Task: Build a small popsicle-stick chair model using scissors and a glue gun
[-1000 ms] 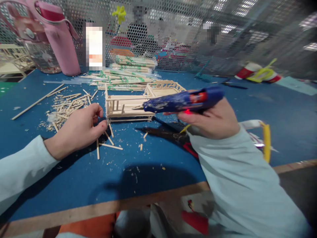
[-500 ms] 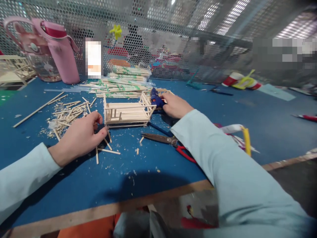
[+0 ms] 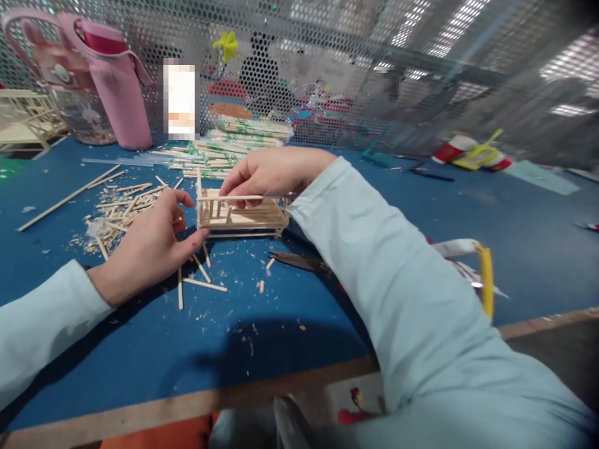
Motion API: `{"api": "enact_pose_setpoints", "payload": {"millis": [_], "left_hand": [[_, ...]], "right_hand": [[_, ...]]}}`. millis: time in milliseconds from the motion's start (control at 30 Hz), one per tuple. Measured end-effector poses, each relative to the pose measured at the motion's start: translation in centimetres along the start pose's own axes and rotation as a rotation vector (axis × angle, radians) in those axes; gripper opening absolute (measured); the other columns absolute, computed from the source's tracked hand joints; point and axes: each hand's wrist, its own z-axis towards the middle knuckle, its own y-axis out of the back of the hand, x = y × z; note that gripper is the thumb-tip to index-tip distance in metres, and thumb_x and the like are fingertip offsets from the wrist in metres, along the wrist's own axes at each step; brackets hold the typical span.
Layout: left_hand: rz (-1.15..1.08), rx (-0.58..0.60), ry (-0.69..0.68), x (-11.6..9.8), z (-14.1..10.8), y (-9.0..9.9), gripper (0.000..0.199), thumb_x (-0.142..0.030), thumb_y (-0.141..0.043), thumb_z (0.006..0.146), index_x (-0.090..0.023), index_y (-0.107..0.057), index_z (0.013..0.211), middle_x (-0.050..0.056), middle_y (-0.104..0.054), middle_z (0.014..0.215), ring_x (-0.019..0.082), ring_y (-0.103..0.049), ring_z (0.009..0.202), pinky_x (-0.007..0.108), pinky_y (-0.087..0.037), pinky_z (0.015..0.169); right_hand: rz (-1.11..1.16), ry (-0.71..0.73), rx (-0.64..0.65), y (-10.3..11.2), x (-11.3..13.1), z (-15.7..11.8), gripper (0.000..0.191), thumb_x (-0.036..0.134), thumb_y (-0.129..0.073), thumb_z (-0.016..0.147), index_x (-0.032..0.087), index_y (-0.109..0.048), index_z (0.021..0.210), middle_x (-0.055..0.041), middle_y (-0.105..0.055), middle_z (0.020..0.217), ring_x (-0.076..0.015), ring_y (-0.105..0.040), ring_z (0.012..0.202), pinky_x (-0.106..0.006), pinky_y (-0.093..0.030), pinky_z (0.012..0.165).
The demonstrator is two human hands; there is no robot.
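Note:
A small bed-like frame made of wooden sticks (image 3: 253, 219) stands on the blue table, with short upright posts along its near left side. My right hand (image 3: 276, 173) reaches over it from behind, fingers bent down inside the near rail beside those posts. Its fingertips are partly hidden, and I cannot make out what they pinch. At the frame's left end rests my left hand (image 3: 150, 240), fingers curled and thumb apart, the thumb tip by the lower corner. Loose cut sticks (image 3: 203, 285) lie beside it. Scissors (image 3: 299, 260) lie in front, mostly under my right sleeve.
A heap of stick offcuts (image 3: 121, 212) lies at left. Wrapped bundles of sticks (image 3: 253, 130) are behind the frame. A pink bottle (image 3: 119, 93) and a clear jug (image 3: 82, 115) stand back left. A yellow-and-white tape strip (image 3: 486, 284) lies at right. A perforated metal screen (image 3: 337, 81) closes the back.
My right hand has let go of the blue glue gun and moved left over the stick frame. The glue gun is now hidden. My left hand has stayed almost in place.

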Motion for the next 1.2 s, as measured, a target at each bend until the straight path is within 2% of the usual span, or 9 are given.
{"api": "enact_pose_setpoints", "payload": {"millis": [67, 167, 300, 333, 500, 700, 1067, 1133, 1200], "left_hand": [[0.004, 0.011, -0.003, 0.0, 0.1, -0.1, 0.039, -0.039, -0.059, 0.075, -0.018, -0.043, 0.104, -0.006, -0.046, 0.061, 0.012, -0.045, 0.051, 0.025, -0.031, 0.051], [0.005, 0.026, -0.007, 0.1, 0.3, -0.3, 0.039, -0.038, -0.058, 0.076, -0.018, -0.042, 0.105, -0.005, -0.046, 0.06, 0.012, -0.046, 0.051, 0.025, -0.031, 0.05], [0.014, 0.015, -0.001, 0.1, 0.3, -0.3, 0.037, -0.036, -0.059, 0.076, -0.018, -0.042, 0.104, -0.005, -0.046, 0.06, 0.011, -0.046, 0.051, 0.025, -0.031, 0.051], [0.008, 0.015, 0.0, 0.0, 0.2, -0.3, 0.037, -0.036, -0.059, 0.076, -0.018, -0.042, 0.104, -0.006, -0.046, 0.059, 0.011, -0.046, 0.051, 0.025, -0.031, 0.051], [-0.022, 0.031, 0.01, -0.1, 0.2, -0.2, 0.036, -0.034, -0.059, 0.077, -0.019, -0.041, 0.104, -0.008, -0.042, 0.055, 0.011, -0.043, 0.047, 0.025, -0.031, 0.05], [-0.006, 0.032, 0.019, -0.3, 0.2, -0.1, 0.033, -0.033, -0.059, 0.077, -0.02, -0.041, 0.101, -0.008, -0.043, 0.054, 0.01, -0.042, 0.046, 0.026, -0.031, 0.05], [0.005, 0.036, 0.016, -0.3, 0.2, -0.1, 0.033, -0.033, -0.058, 0.078, -0.02, -0.04, 0.102, -0.008, -0.043, 0.055, 0.011, -0.043, 0.046, 0.026, -0.032, 0.05], [-0.001, 0.041, 0.015, -0.3, 0.2, -0.1, 0.033, -0.033, -0.058, 0.078, -0.02, -0.04, 0.102, -0.008, -0.043, 0.055, 0.011, -0.043, 0.047, 0.026, -0.032, 0.051], [-0.016, 0.046, 0.017, -0.2, 0.2, -0.1, 0.034, -0.034, -0.058, 0.078, -0.02, -0.04, 0.103, -0.007, -0.045, 0.057, 0.011, -0.044, 0.048, 0.026, -0.032, 0.051]], "right_hand": [[0.027, 0.029, -0.027, -0.1, -0.8, 0.3, 0.009, 0.024, -0.08, 0.06, 0.022, -0.072, 0.062, 0.0066, -0.06, 0.05, -0.0102, -0.058, 0.059, -0.026, -0.047, 0.058], [0.028, 0.036, 0.062, 0.1, -1.0, 0.4, 0.011, 0.026, -0.081, 0.059, 0.021, -0.071, 0.059, 0.0062, -0.062, 0.053, -0.0102, -0.059, 0.06, -0.025, -0.047, 0.057], [0.086, 0.003, -0.005, 0.9, -0.4, 0.1, 0.01, 0.024, -0.078, 0.064, 0.019, -0.071, 0.059, 0.0048, -0.065, 0.059, -0.0111, -0.062, 0.064, -0.026, -0.048, 0.059], [0.097, -0.002, 0.024, 1.2, -0.2, 0.0, 0.009, 0.024, -0.078, 0.064, 0.019, -0.071, 0.061, 0.0046, -0.066, 0.061, -0.0114, -0.062, 0.065, -0.026, -0.048, 0.06], [0.11, -0.003, 0.34, 1.9, 1.4, 0.0, 0.013, 0.03, -0.078, 0.065, 0.019, -0.073, 0.069, 0.0043, -0.068, 0.068, -0.0102, -0.062, 0.066, -0.023, -0.048, 0.058], [0.178, 0.002, 0.476, 1.3, 1.4, 0.1, 0.013, 0.032, -0.076, 0.07, 0.019, -0.073, 0.073, 0.0036, -0.065, 0.064, -0.0093, -0.06, 0.065, -0.022, -0.048, 0.057], [0.108, -0.064, 0.498, 1.9, 1.5, -0.2, 0.015, 0.032, -0.073, 0.073, 0.017, -0.072, 0.072, 0.0039, -0.066, 0.064, -0.0073, -0.059, 0.062, -0.02, -0.047, 0.058], [0.062, -0.077, 0.419, 1.8, 1.9, 0.0, 0.013, 0.03, -0.071, 0.075, 0.017, -0.071, 0.072, 0.0026, -0.066, 0.065, -0.0088, -0.059, 0.062, -0.023, -0.046, 0.059], [0.008, -0.087, 0.211, 1.9, 3.1, -0.4, 0.011, 0.025, -0.067, 0.078, 0.018, -0.068, 0.069, 0.0023, -0.064, 0.064, -0.0092, -0.056, 0.06, -0.024, -0.044, 0.057]]}}
